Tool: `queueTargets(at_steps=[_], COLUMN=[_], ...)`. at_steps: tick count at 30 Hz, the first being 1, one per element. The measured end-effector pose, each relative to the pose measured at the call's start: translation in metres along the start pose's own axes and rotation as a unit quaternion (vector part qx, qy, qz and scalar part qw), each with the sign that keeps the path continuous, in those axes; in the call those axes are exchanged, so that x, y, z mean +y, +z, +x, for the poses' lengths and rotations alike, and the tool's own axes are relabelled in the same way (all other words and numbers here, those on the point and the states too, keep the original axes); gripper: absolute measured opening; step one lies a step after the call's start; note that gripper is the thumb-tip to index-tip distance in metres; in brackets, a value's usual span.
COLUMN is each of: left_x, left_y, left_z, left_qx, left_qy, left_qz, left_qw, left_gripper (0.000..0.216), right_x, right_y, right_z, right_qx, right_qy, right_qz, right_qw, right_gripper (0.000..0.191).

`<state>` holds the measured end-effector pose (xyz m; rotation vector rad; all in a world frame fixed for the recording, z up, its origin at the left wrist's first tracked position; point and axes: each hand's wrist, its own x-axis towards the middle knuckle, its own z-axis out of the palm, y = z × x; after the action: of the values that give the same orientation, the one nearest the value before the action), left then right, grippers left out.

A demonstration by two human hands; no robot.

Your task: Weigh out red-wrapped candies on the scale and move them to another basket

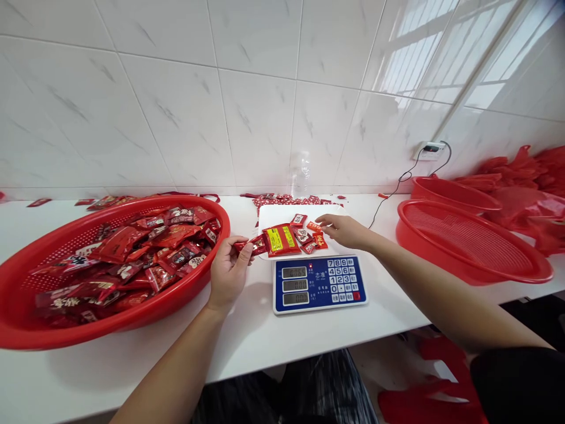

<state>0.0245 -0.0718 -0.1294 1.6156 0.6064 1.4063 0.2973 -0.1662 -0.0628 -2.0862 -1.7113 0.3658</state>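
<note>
A digital scale (318,284) with a blue keypad panel stands on the white counter, and several red snack packets (282,239) lie on its white pan. My left hand (228,272) pinches a small red packet (247,245) at the pan's left edge. My right hand (343,230) reaches over the pan's right side, its fingers closing on a small red packet (314,226). A big red basket (79,321) at the left holds a heap of red packets (132,259).
Two empty red baskets (474,241) are at the right, with red bags (529,176) behind them. Loose packets (282,201) lie along the tiled wall. A cable (399,185) runs to a wall socket (429,151). Red bags lie on the floor below (424,400).
</note>
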Motion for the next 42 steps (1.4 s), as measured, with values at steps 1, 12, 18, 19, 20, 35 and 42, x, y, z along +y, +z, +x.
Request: queueTargets(at_steps=[1, 12, 18, 19, 20, 35, 42], left_x=[0.000, 0.007, 0.004, 0.003, 0.003, 0.006, 0.007], left_y=[0.000, 0.000, -0.002, -0.002, -0.002, 0.002, 0.002], left_z=[0.000, 0.001, 0.001, 0.001, 0.001, -0.002, -0.003], left_qx=[0.001, 0.008, 0.006, 0.005, 0.005, 0.003, 0.003], left_qy=[-0.002, -0.007, -0.001, -0.002, -0.004, -0.001, -0.005], left_qz=[0.000, 0.014, 0.015, 0.014, 0.013, 0.005, 0.010], left_qw=[1.000, 1.000, 1.000, 1.000, 1.000, 1.000, 1.000], left_gripper=[0.024, 0.026, 0.025, 0.026, 0.026, 0.024, 0.025], right_x=[-0.001, -0.012, -0.009, -0.010, -0.012, -0.021, -0.014], right_y=[0.002, 0.010, 0.017, 0.015, 0.013, -0.029, -0.017], right_z=[0.004, 0.037, 0.047, 0.047, 0.047, -0.011, -0.010], right_qx=[-0.008, 0.011, 0.021, 0.029, 0.038, 0.189, 0.157], right_qy=[-0.004, -0.002, 0.003, -0.001, -0.007, -0.081, -0.070], right_qz=[0.001, -0.089, -0.119, -0.119, -0.116, 0.085, 0.067], right_qw=[1.000, 0.996, 0.993, 0.993, 0.992, 0.975, 0.983], right_gripper=[0.033, 0.038, 0.036, 0.034, 0.033, 0.028, 0.027])
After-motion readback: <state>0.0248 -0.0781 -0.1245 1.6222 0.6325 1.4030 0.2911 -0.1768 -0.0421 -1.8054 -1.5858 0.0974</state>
